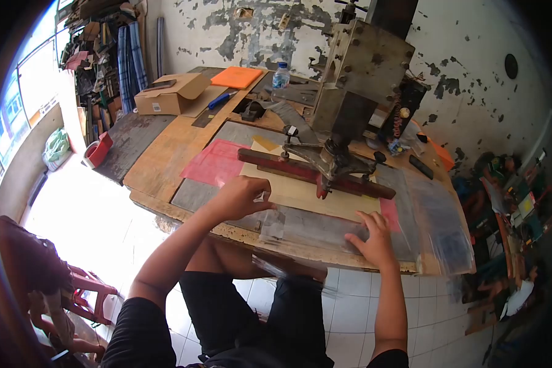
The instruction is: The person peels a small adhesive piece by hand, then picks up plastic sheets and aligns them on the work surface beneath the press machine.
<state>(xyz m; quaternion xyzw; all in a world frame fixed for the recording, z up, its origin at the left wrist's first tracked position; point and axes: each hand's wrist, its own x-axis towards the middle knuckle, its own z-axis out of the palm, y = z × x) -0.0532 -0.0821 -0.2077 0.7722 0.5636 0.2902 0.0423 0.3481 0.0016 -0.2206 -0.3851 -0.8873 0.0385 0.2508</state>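
Observation:
My left hand (246,197) is bent at the wrist over the front of the press bed, its thumb and fingers curled together. Right at its fingertips is a clear plastic sheet (273,226), which looks pinched there; the sheet's outline is hard to follow. My right hand (375,239) lies near the bed's front right, thumb and fingers apart. Behind both hands, a dark red bar (276,164) under the press head (334,156) crosses a pale yellow board (288,191). Pink sheets (213,162) show at the board's sides. Below the table edge, a shiny clear strip (288,270) is smeared by motion.
On the table stand a cardboard box (172,95), an orange pad (236,77), a blue cutter (221,100) and a water bottle (281,76). Red tape (98,151) lies at the left edge. Clear plastic sheets (446,230) overhang the right corner. People sit at far left and right.

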